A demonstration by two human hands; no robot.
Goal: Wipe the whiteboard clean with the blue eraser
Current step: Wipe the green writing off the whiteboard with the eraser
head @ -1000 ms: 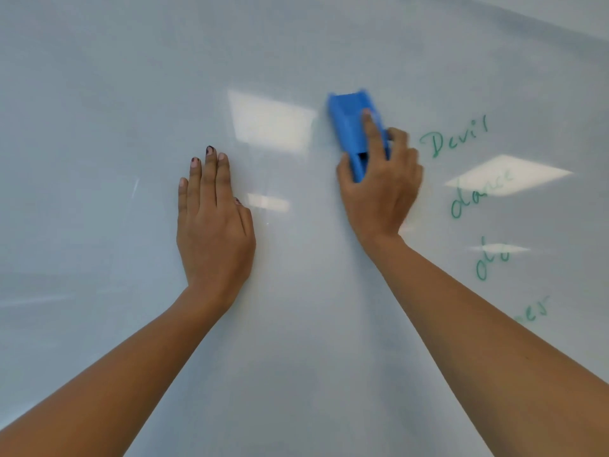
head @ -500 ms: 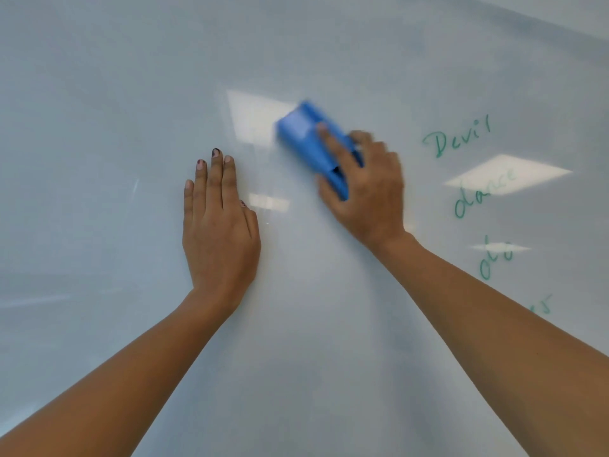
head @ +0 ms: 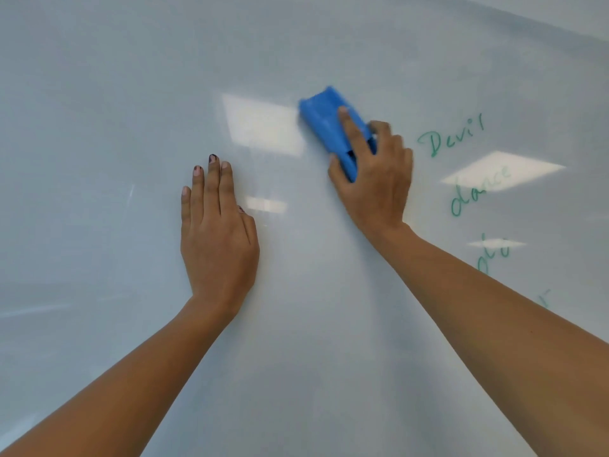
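Blue eraser (head: 322, 122) further right, edges blurred

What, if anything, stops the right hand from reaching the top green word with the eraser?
Probably nothing, so yes. The right hand grips the blue eraser on the whiteboard, and the top green word lies to its right with bare board between. The left hand rests flat, well clear.

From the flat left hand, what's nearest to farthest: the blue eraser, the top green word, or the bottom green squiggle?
From the left hand, in the head view:
1. Blue eraser: up and to the right, gripped by the right hand.
2. Top green word: farther right, past the eraser.
3. Bottom green squiggle: far right, beside the right forearm.
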